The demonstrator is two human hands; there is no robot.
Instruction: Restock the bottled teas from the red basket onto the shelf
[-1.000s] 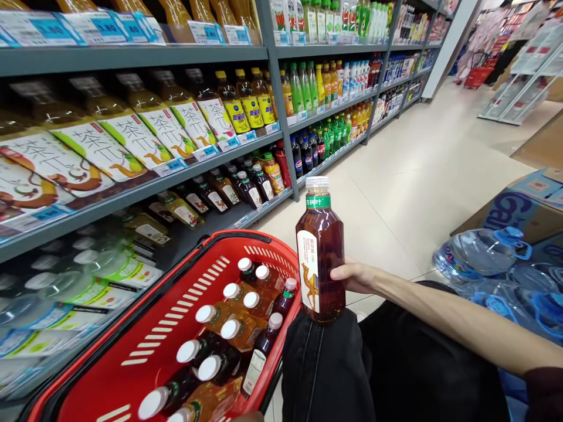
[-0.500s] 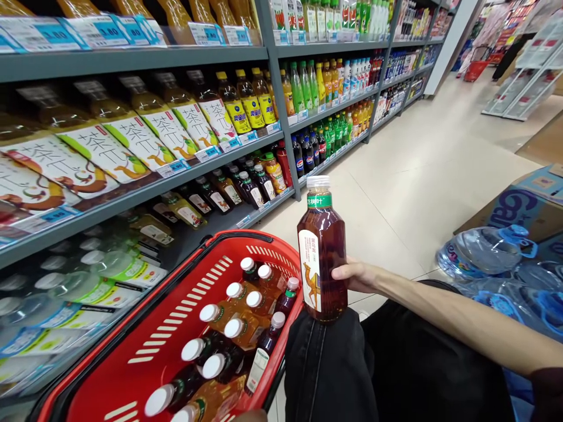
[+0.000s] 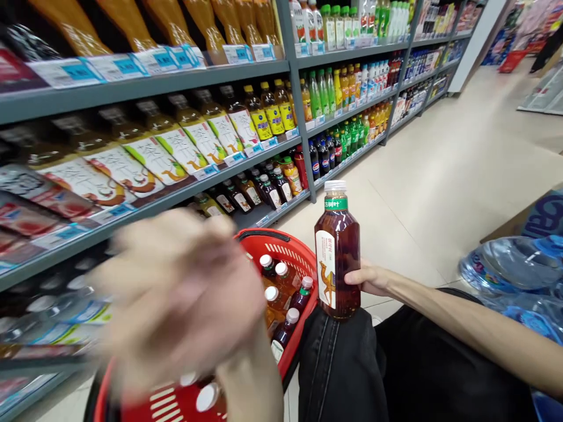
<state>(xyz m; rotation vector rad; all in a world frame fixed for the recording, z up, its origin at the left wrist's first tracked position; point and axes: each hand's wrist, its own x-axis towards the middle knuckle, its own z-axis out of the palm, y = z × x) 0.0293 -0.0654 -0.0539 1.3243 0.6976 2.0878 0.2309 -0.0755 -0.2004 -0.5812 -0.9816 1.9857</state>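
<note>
My right hand (image 3: 368, 279) is wrapped round a brown tea bottle (image 3: 338, 252) with a white cap and a camel on its label. The bottle stands upright on my knee, which is clad in black trousers (image 3: 343, 363). My left hand (image 3: 176, 299) is raised in front of the camera, smeared by motion, over a red shopping basket (image 3: 290, 243). Whether its fingers are apart or closed does not show. Several white-capped bottles (image 3: 281, 290) stand in the basket, partly hidden by the left hand.
Grey shelves (image 3: 176, 76) full of drink bottles run along the left, down the aisle. The bottom shelf (image 3: 277, 212) beside the basket has a gap. Large water jugs (image 3: 505, 269) and a cardboard box (image 3: 545, 214) sit on the right. Pale tiled floor (image 3: 440, 176) stretches ahead.
My left hand has swung up into view in front of the basket. The view has shifted, so the basket and bottle sit further right. The right hand still holds the bottle upright.
</note>
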